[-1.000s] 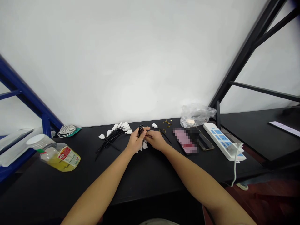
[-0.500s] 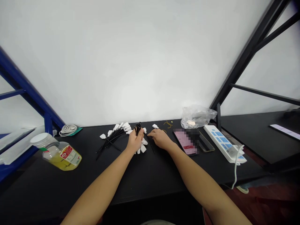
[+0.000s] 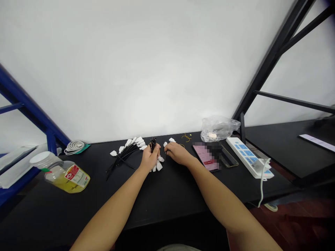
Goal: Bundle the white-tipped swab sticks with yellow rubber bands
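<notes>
The left hand point(image 3: 150, 159) was closed around a small bunch of black cable ties point(image 3: 153, 143), its fingers point(image 3: 156, 150) clamped on the straps, with the tips standing up above the fist and white tags point(image 3: 158, 166) hanging out below it onto the black worktop point(image 3: 167, 195). Just right of it lay the right hand point(image 3: 178, 154), its fingers point(image 3: 169, 147) together and pointing left; whether they pinched anything, I could not tell. A loose white tag point(image 3: 165, 144) sat just past those fingertips, with another point(image 3: 172, 140) beyond. To the left lay a larger fan of tagged ties point(image 3: 125, 151), and further left stood a plastic jar point(image 3: 67, 176) with yellow liquid, lying tilted on its side. Behind it were a coil of white cable point(image 3: 74, 147) and a green mat point(image 3: 86, 147). To the right lay a blurred phone point(image 3: 205, 157), a dark glass panel point(image 3: 229, 157) and a white power strip point(image 3: 246, 157) with a white cord point(image 3: 261, 184) dropping off the edge. Further back sat a clear plastic bag point(image 3: 218, 129) and a thin yellow wire point(image 3: 186, 137). A blue metal frame point(image 3: 26, 108) and a black metal frame point(image 3: 272, 59) rose against the white wall point(image 3: 146, 69).
</notes>
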A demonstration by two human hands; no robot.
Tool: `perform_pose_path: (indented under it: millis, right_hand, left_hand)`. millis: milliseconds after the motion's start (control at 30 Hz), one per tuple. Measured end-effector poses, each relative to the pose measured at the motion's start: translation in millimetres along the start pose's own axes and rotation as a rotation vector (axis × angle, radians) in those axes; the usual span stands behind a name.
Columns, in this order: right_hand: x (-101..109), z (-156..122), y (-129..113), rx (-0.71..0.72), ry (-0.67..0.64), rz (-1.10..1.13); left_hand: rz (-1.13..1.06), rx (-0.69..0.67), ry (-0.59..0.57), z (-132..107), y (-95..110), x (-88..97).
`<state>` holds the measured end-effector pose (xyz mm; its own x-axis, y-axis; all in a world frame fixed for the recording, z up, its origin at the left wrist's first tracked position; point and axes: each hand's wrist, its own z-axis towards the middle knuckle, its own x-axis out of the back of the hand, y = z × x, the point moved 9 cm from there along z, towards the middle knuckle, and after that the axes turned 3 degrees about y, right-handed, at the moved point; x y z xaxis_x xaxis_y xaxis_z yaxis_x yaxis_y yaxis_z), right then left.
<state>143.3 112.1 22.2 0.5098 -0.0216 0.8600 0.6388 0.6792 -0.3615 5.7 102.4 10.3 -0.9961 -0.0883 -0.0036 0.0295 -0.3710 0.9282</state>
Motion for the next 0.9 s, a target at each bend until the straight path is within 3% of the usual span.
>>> perform_pose_path:
  millis: [100,200,433,667,767,900]
  right_hand:
    - [24,-1,3,-0.081,0.231,0.16]
    - [22,-3,1,-0.142,0.32,0.294]
    - [-2,-3,-4,-0.152,0.236,0.434]
    - [-8,1,-26,0.015,0.018,0.224]
    - [5,1,-10,-0.051,0.023,0.078]
    - [26,-8,42,-0.362,0.044,-0.11]
  left_hand:
    - [0.049,-0.062,0.035,-1,9,2.5]
    - [0.087,-0.122,0.069,-1,16,5.5]
    - [0.037,-0.076,0.115,1,10,10.3]
    - [0.045,-0.058,0.083,2,13,7.5]
    - [-0.06,-0.003,0.012,2,9,-0.6]
    - [-0.169,0.071,-0.024,2,0,-7.6]
